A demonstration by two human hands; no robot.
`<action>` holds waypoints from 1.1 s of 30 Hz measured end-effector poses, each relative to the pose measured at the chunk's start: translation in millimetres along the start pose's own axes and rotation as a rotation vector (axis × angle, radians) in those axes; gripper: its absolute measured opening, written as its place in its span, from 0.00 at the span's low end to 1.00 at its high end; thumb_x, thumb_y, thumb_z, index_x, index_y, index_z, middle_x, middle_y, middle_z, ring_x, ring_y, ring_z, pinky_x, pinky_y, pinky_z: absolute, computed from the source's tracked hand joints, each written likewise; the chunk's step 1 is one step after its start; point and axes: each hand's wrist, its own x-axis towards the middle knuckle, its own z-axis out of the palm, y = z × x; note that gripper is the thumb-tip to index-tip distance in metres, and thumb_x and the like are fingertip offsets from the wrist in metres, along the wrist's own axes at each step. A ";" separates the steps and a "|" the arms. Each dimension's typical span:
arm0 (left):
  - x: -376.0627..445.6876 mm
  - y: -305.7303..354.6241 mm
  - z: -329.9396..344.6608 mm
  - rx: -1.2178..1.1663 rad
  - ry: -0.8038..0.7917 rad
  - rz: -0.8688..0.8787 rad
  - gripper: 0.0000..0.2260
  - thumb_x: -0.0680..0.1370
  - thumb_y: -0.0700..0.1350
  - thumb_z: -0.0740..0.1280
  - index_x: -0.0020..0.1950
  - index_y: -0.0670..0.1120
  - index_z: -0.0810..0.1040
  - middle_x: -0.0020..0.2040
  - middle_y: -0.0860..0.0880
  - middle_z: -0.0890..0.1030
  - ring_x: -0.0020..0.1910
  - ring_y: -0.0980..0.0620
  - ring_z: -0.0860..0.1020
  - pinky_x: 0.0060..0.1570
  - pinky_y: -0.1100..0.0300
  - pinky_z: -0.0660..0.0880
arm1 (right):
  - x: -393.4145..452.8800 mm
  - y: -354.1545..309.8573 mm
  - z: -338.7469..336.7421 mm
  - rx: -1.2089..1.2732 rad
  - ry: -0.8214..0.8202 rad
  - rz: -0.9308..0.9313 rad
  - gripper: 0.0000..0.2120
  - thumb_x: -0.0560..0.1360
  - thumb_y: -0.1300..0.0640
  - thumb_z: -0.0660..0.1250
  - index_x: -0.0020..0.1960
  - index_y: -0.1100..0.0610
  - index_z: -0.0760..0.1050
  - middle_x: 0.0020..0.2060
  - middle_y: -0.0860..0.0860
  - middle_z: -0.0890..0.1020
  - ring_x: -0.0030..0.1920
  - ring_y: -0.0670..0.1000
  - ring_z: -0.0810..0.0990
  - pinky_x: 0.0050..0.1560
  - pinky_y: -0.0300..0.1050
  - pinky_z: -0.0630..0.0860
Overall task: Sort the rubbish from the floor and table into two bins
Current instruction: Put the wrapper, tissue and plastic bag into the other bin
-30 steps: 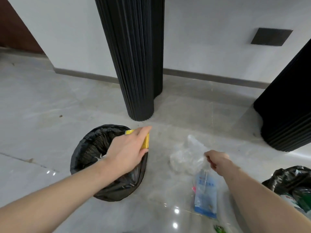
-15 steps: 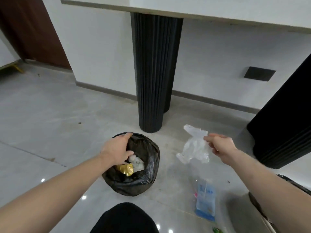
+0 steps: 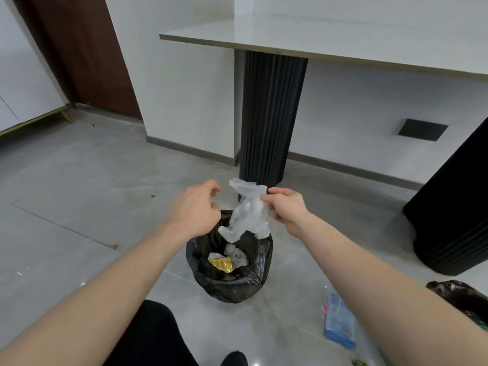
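A grey tiled floor [image 3: 79, 180] fills the scene, with a pale table [image 3: 343, 35] on a black fluted leg [image 3: 269, 114] standing against a white wall. Directly below the hands, a bin lined with a black bag [image 3: 229, 273] stands on the floor, and a yellow wrapper [image 3: 221, 264] is seen lying inside it among pale scraps.

That wrapper was pinched in the left hand [image 3: 195, 215] 1.0 s ago, just over the bin's rim; it is now released and settled inside, so 1 item is judged sorted. The left hand has been lifted out of the bin and is held above its rim, its grip loosely curled and empty, fingers partly spread.

The clear plastic bag [image 3: 248, 212] has been carried leftward from beside the bin and now hangs over the bin's opening, its lower end dangling just above the rim. It is pinched near its top between thumb and fingers of the right hand [image 3: 285, 210].

The next release is judged to be this plastic bag. Being light and crumpled, it may drift or catch on the rim unless it is let go low.

A blue and white packet [image 3: 339, 323] is left on the floor to the right, and the edge of a 2nd black-lined bin [image 3: 459, 297] is visible beyond the right forearm, so more sorting remains.
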 end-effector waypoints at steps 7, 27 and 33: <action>-14.6 -57.3 16.9 0.000 -0.192 -0.224 0.22 0.73 0.40 0.65 0.68 0.49 0.74 0.62 0.51 0.80 0.61 0.47 0.77 0.57 0.56 0.74 | 16.5 28.7 66.2 -0.081 -0.050 0.020 0.18 0.68 0.56 0.78 0.56 0.52 0.79 0.47 0.55 0.84 0.41 0.51 0.81 0.38 0.44 0.77; -10.2 14.4 43.2 0.089 -0.270 0.011 0.25 0.70 0.44 0.63 0.68 0.51 0.72 0.64 0.49 0.76 0.60 0.44 0.78 0.57 0.48 0.77 | 2.2 51.0 -72.8 -0.703 -0.091 -0.028 0.14 0.74 0.53 0.72 0.57 0.52 0.75 0.54 0.51 0.81 0.45 0.52 0.81 0.43 0.46 0.80; -13.4 83.5 64.4 0.145 -0.348 0.213 0.23 0.73 0.45 0.63 0.69 0.53 0.70 0.65 0.52 0.75 0.62 0.45 0.76 0.57 0.48 0.76 | -50.1 31.5 -181.3 -0.720 -0.052 0.023 0.15 0.77 0.58 0.71 0.62 0.57 0.75 0.54 0.54 0.81 0.42 0.53 0.80 0.37 0.45 0.79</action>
